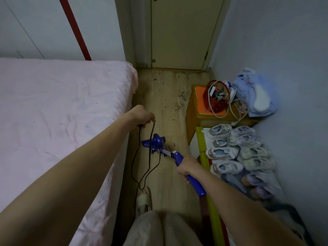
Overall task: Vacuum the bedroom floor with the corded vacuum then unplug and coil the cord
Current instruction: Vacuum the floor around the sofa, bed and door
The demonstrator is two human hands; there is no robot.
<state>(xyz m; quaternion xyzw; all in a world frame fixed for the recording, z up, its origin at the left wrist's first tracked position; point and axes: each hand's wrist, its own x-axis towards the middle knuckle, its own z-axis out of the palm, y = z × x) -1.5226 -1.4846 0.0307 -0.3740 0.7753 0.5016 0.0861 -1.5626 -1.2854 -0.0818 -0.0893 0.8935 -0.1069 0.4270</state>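
Observation:
A blue stick vacuum [157, 142] stands on the wooden floor [166, 96] between the bed and the shoe rack, its head low near the bed's side. My right hand [188, 167] grips the vacuum's blue handle [195, 183]. My left hand [143, 116] is raised above the vacuum head and pinches the black cord [150, 139], which hangs down in loops toward my foot. Dark crumbs and dirt speckle the floor ahead, near the door.
A pink-sheeted bed [58, 112] fills the left. A wooden stool [197, 112] with a red basket of cables [217, 98] stands on the right, beside rows of shoes [236, 151]. A yellow-green pole [207, 171] leans by the rack. A closed door [179, 32] ends the aisle.

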